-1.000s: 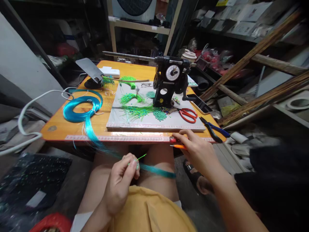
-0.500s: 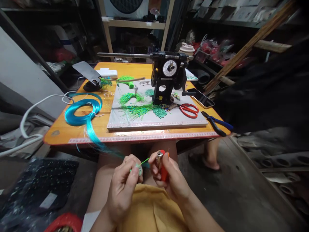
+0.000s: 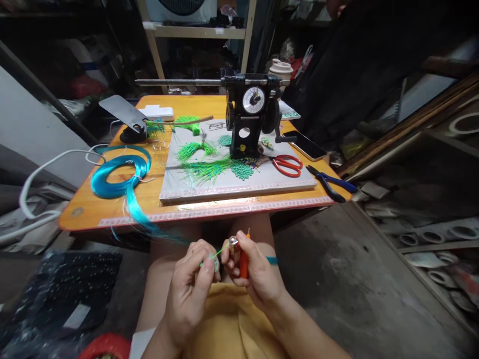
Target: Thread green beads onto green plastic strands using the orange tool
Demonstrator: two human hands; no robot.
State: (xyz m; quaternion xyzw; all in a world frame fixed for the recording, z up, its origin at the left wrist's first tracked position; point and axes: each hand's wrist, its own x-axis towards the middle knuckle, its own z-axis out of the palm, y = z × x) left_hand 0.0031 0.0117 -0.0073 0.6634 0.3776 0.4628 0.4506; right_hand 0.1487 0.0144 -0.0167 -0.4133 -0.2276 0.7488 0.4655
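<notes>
My left hand (image 3: 192,289) pinches a thin green strand (image 3: 220,249) with a small bead at its end, held over my lap. My right hand (image 3: 254,271) is wrapped round an orange lighter (image 3: 243,262) with a metal top, its head right beside the tip of the strand. A blue fibre bundle (image 3: 123,182) is coiled on the orange table (image 3: 112,212) and trails off its front edge down past my left hand. Both hands are below the table's front edge.
A white board (image 3: 262,185) carries green strands, green beads (image 3: 242,170), red scissors (image 3: 287,164) and a black hand-crank winder (image 3: 249,117). Blue pliers (image 3: 331,183) and a phone (image 3: 306,145) lie at the right. A person in dark clothes (image 3: 359,65) stands behind on the right.
My right hand picked the lighter up from the table's front edge and brought it to the strand in my left hand. The person in dark clothes moved from the right toward the back.
</notes>
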